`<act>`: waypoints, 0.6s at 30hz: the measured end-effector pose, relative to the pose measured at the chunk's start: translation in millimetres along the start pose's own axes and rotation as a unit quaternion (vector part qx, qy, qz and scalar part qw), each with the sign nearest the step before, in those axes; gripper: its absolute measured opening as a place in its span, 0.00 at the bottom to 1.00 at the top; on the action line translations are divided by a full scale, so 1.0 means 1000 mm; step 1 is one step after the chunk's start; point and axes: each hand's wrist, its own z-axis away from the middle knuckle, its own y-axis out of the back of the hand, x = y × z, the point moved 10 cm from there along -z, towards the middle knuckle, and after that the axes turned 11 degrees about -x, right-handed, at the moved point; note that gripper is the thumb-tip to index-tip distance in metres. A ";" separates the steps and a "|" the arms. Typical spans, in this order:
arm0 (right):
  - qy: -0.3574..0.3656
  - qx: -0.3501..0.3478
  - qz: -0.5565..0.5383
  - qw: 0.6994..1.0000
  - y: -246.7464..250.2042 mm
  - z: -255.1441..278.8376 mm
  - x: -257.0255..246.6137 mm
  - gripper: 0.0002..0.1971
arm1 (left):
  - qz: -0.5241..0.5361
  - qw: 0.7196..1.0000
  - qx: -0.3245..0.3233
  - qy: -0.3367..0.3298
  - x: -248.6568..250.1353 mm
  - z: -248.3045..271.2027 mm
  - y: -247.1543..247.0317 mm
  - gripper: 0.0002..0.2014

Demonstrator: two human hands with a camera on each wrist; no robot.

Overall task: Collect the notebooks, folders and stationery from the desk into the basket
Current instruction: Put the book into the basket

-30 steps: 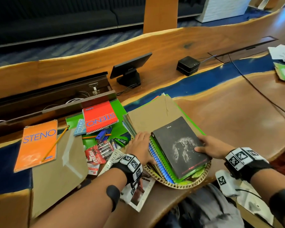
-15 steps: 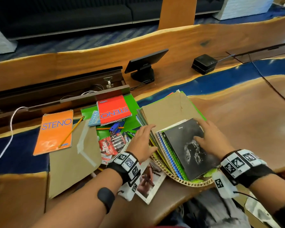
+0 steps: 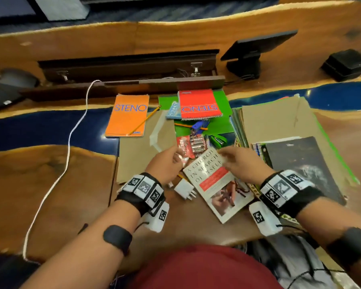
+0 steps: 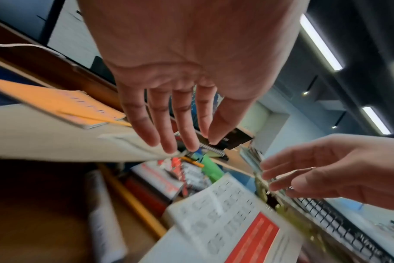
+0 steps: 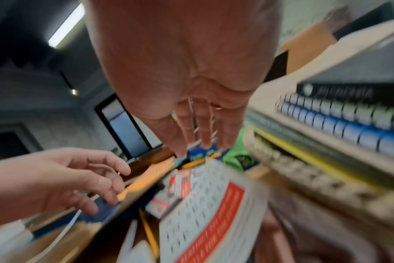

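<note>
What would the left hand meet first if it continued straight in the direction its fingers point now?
Probably the battery pack: the left hand is open, fingertips almost over it, with nothing between. Depth is unclear; it may pass just above.

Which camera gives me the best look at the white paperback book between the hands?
The head view: the white paperback book lies whole, its title legible, with both hands above its far end. The left wrist view and right wrist view show only a blurred, slanted part of its cover.
</note>
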 end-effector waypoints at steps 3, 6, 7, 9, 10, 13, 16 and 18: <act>-0.028 -0.050 0.030 0.998 -0.035 -0.018 0.005 0.32 | -0.012 0.999 -0.025 0.044 -0.028 0.010 -0.014 0.10; -0.036 -0.028 0.023 0.999 -0.041 -0.028 0.008 0.39 | -0.023 0.997 -0.053 0.048 -0.035 0.019 -0.033 0.09; -0.036 -0.021 0.020 0.999 -0.043 -0.031 0.009 0.40 | -0.029 0.998 -0.048 0.037 -0.032 0.022 -0.038 0.10; -0.050 -0.026 0.018 0.998 -0.049 -0.036 0.011 0.41 | -0.053 0.998 -0.037 -0.002 -0.021 0.024 -0.047 0.13; -0.061 -0.035 0.016 0.997 -0.054 -0.038 0.012 0.43 | -0.073 0.996 -0.042 -0.023 -0.014 0.025 -0.053 0.15; -0.079 -0.052 0.022 0.995 -0.066 -0.040 0.017 0.45 | -0.147 0.985 -0.079 -0.051 -0.006 0.022 -0.075 0.18; -0.091 -0.045 0.037 0.994 -0.070 -0.037 0.021 0.43 | -0.187 0.977 -0.092 -0.051 -0.009 0.017 -0.084 0.22; -0.113 -0.030 0.030 0.993 -0.070 -0.034 0.025 0.43 | -0.189 0.977 -0.083 -0.051 -0.012 0.013 -0.084 0.23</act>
